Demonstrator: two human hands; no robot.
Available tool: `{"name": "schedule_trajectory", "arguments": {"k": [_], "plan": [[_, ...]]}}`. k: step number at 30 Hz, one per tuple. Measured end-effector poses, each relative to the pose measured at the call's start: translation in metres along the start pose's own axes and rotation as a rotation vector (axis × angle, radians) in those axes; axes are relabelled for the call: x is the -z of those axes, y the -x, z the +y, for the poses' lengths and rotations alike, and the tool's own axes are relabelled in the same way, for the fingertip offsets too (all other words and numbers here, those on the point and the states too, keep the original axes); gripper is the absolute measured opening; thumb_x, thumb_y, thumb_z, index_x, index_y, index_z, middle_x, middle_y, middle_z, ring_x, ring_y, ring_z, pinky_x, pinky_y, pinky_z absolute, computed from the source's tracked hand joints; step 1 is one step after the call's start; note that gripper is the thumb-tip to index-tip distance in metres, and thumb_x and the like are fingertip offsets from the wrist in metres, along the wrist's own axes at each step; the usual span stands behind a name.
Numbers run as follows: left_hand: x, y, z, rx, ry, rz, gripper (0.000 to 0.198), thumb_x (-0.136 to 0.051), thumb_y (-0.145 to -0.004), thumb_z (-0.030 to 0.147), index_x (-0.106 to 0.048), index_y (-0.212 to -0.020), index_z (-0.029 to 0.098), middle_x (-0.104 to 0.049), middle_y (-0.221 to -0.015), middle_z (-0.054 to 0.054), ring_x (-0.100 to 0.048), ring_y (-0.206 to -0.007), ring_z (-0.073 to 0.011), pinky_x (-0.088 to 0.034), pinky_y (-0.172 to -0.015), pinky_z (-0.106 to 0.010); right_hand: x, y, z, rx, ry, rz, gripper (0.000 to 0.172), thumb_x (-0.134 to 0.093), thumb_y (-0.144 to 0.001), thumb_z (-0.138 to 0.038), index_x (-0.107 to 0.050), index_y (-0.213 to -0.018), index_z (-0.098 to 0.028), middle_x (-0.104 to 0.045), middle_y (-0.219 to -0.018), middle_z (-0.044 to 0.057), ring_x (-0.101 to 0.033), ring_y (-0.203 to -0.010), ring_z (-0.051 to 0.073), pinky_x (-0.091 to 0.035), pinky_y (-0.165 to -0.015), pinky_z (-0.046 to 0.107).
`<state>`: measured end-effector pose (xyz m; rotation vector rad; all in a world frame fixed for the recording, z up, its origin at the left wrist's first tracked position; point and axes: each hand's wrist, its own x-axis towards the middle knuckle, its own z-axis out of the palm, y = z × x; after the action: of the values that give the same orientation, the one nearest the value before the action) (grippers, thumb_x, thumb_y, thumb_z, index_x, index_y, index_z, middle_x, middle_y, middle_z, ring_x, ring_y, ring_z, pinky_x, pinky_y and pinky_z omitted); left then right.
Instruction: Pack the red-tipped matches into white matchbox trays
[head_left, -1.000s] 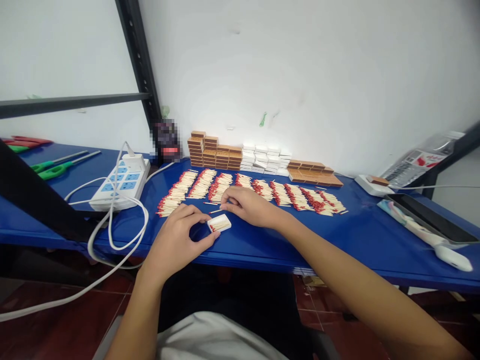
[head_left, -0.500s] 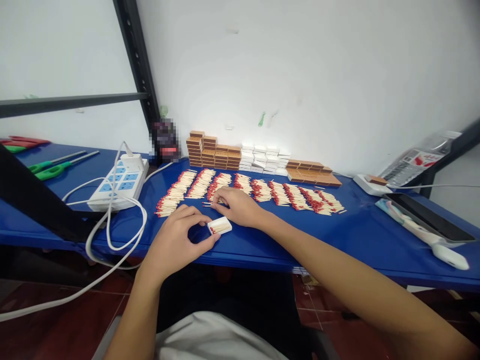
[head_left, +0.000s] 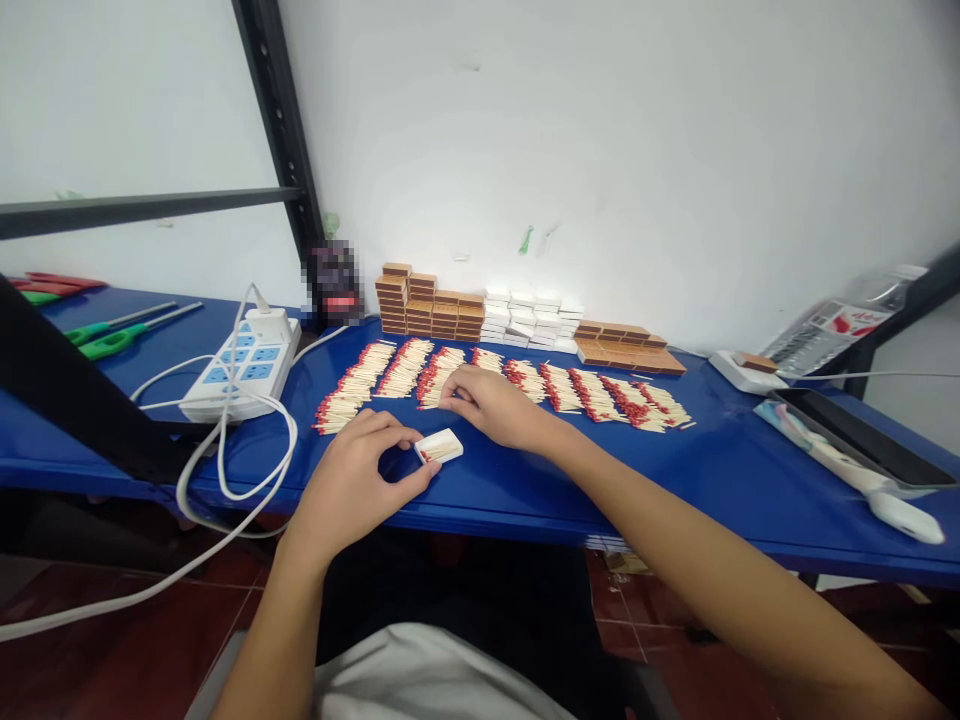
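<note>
My left hand (head_left: 367, 462) grips a small white matchbox tray (head_left: 452, 452) between thumb and fingers, low over the front of the table. Several red-tipped matches lie in the tray. My right hand (head_left: 487, 405) is closed in a pinch at the near end of a row of matches (head_left: 437, 375). What its fingertips hold is too small to make out, and the hand covers part of this row and the one beside it. More slanted rows of matches (head_left: 349, 390) lie to the left, and others (head_left: 592, 393) to the right.
Against the wall stand stacked brown matchboxes (head_left: 431, 315), white trays (head_left: 531, 318) and more brown boxes (head_left: 630, 350). A power strip (head_left: 244, 365) with looping white cables is at left. A plastic bottle (head_left: 844, 325) and a black phone-like slab (head_left: 862, 435) are at right.
My right hand has shifted slightly right and away from me. The few matches beside its fingertips no longer show there. My left hand keeps the tray in the same spot.
</note>
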<state>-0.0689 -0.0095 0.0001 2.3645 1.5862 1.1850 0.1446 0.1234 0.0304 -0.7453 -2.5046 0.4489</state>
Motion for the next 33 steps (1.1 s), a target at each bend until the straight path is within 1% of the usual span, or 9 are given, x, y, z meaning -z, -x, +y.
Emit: {"name": "schedule_trajectory", "arguments": {"k": [2, 5, 10, 12, 14, 17, 22, 29, 33], "plan": [[-0.001, 0.000, -0.001, 0.024, -0.013, 0.011, 0.017, -0.078, -0.096, 0.039, -0.077, -0.105, 0.024, -0.074, -0.100, -0.003, -0.066, -0.098, -0.0230, -0.051, -0.092, -0.039, 0.010, 0.005, -0.003, 0.027, -0.009, -0.004, 0.011, -0.064, -0.106, -0.024, -0.067, -0.096, -0.018, -0.064, -0.092, 0.004, -0.055, -0.081, 0.017, -0.039, -0.076, 0.030], [-0.001, 0.000, -0.001, 0.041, -0.010, 0.012, 0.019, -0.079, -0.095, 0.038, -0.078, -0.107, 0.024, -0.073, -0.099, -0.003, -0.066, -0.097, -0.0223, -0.051, -0.090, -0.038, 0.018, 0.011, -0.008, 0.065, -0.012, -0.084, 0.012, -0.065, -0.106, -0.025, -0.067, -0.096, -0.019, -0.064, -0.092, 0.004, -0.056, -0.083, 0.018, -0.039, -0.077, 0.030], [0.000, -0.001, -0.001, 0.036, -0.015, 0.003, 0.017, -0.079, -0.095, 0.037, -0.078, -0.105, 0.024, -0.073, -0.099, -0.003, -0.066, -0.097, -0.0229, -0.050, -0.089, -0.038, 0.010, 0.013, -0.017, 0.086, -0.023, -0.222, 0.009, -0.064, -0.105, -0.020, -0.067, -0.097, -0.018, -0.066, -0.099, 0.005, -0.059, -0.089, 0.019, -0.039, -0.077, 0.030], [0.001, -0.001, -0.001, 0.034, -0.018, -0.003, 0.017, -0.079, -0.095, 0.038, -0.077, -0.105, 0.023, -0.073, -0.099, -0.003, -0.065, -0.097, -0.0228, -0.050, -0.089, -0.038, 0.007, 0.012, -0.018, 0.106, -0.040, -0.203, 0.011, -0.066, -0.105, -0.024, -0.068, -0.096, -0.018, -0.066, -0.095, 0.004, -0.058, -0.086, 0.018, -0.038, -0.075, 0.029], [0.001, -0.001, -0.001, 0.032, -0.017, -0.009, 0.018, -0.079, -0.095, 0.038, -0.077, -0.106, 0.023, -0.073, -0.099, -0.003, -0.065, -0.096, -0.0224, -0.050, -0.089, -0.038, 0.007, 0.010, -0.016, 0.094, -0.032, -0.132, 0.013, -0.067, -0.105, -0.026, -0.069, -0.095, -0.018, -0.064, -0.089, 0.003, -0.056, -0.081, 0.017, -0.037, -0.073, 0.029], [0.001, 0.000, -0.001, 0.027, -0.013, -0.009, 0.019, -0.079, -0.096, 0.039, -0.077, -0.107, 0.024, -0.072, -0.098, -0.002, -0.065, -0.096, -0.0218, -0.050, -0.089, -0.037, 0.008, 0.007, -0.009, -0.010, 0.055, -0.029, 0.011, -0.068, -0.103, -0.022, -0.071, -0.094, -0.017, -0.063, -0.086, 0.002, -0.054, -0.078, 0.016, -0.035, -0.073, 0.029], [0.000, 0.000, -0.001, 0.029, -0.013, -0.001, 0.019, -0.079, -0.096, 0.040, -0.077, -0.106, 0.023, -0.072, -0.098, -0.002, -0.065, -0.097, -0.0221, -0.051, -0.091, -0.038, 0.005, 0.004, 0.005, -0.136, 0.141, -0.080, 0.010, -0.070, -0.102, -0.019, -0.071, -0.093, -0.015, -0.064, -0.088, 0.003, -0.054, -0.079, 0.016, -0.035, -0.073, 0.028], [0.000, 0.001, -0.001, 0.031, -0.016, -0.004, 0.019, -0.079, -0.096, 0.040, -0.078, -0.107, 0.024, -0.072, -0.098, -0.002, -0.065, -0.097, -0.0219, -0.051, -0.090, -0.038, 0.000, 0.002, 0.011, -0.126, 0.133, -0.033, 0.008, -0.072, -0.101, -0.022, -0.069, -0.096, -0.016, -0.064, -0.089, 0.003, -0.055, -0.079, 0.016, -0.036, -0.073, 0.028], [0.000, 0.000, -0.002, 0.029, -0.020, -0.003, 0.021, -0.079, -0.096, 0.041, -0.077, -0.107, 0.024, -0.072, -0.098, -0.002, -0.065, -0.097, -0.0214, -0.050, -0.091, -0.037, 0.000, 0.002, 0.013, -0.135, 0.142, -0.066, 0.009, -0.070, -0.103, -0.020, -0.069, -0.094, -0.016, -0.064, -0.090, 0.004, -0.055, -0.080, 0.016, -0.035, -0.073, 0.028]]}}
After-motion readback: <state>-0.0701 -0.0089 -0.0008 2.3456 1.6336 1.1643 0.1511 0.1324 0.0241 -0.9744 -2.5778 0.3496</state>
